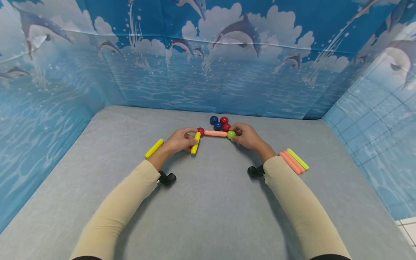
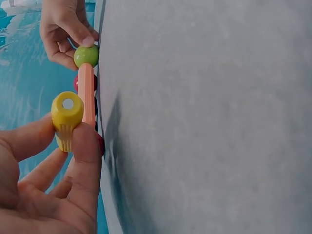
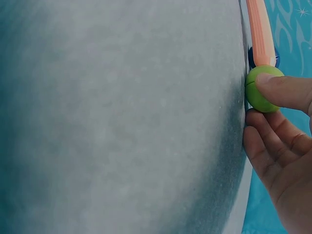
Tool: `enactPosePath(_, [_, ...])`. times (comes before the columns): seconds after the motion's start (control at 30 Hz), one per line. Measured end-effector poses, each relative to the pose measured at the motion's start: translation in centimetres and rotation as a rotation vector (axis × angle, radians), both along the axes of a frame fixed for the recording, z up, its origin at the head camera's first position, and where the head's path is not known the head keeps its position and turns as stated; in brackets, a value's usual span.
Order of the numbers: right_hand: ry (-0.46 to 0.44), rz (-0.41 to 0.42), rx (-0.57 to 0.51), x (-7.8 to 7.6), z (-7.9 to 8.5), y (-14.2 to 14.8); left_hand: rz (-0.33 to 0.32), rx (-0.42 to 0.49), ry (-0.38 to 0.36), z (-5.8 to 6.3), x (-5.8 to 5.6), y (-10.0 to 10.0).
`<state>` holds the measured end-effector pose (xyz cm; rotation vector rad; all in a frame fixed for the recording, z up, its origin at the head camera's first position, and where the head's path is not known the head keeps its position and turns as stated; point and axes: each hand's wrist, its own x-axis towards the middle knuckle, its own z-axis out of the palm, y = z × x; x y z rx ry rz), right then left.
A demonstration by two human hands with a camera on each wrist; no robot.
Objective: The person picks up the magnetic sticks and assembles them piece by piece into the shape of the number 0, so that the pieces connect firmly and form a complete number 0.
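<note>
My left hand (image 1: pixel 179 140) pinches a yellow magnetic stick (image 1: pixel 195 143) between thumb and fingers. A silvery disc shows in the stick's near end (image 2: pixel 68 103) in the left wrist view. The stick's far end is right at a red ball (image 1: pixel 200 131). From that ball a salmon-pink stick (image 1: pixel 215 133) runs across to a green ball (image 1: pixel 231 135). The green ball is pinched by my right hand (image 1: pixel 247 136), its thumb laid on the ball in the right wrist view (image 3: pixel 287 92).
Behind the pink stick sit two blue balls (image 1: pixel 217 126) and two red balls (image 1: pixel 224 120), bunched together. Another yellow stick (image 1: pixel 154 148) lies beside my left wrist. Salmon sticks (image 1: pixel 291 162) and a lime stick (image 1: pixel 298 159) lie by my right sleeve. A dolphin-print curtain (image 1: pixel 208 79) borders the grey table (image 1: pixel 208 202).
</note>
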<state>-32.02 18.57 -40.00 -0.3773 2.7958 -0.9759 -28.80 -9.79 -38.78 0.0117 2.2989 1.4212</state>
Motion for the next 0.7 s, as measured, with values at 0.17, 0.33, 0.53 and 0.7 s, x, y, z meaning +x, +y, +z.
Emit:
enactPosePath(0.17, [0.001, 0.005, -0.002, -0.01, -0.02, 0.04, 0.037, 0.007, -0.035, -0.07, -0.31, 0.47])
enactPosePath(0.33, [0.006, 0.002, 0.002, -0.01, -0.08, -0.02, 0.068, 0.024, -0.048, -0.05, -0.57, 0.74])
enactPosePath(0.53, [0.002, -0.003, -0.001, 0.05, -0.13, -0.02, 0.079, 0.062, -0.071, -0.19, -0.75, 0.77])
enactPosePath(0.7, [0.004, -0.009, 0.007, 0.12, -0.03, -0.11, 0.08, 0.078, -0.076, -0.26, -0.74, 0.82])
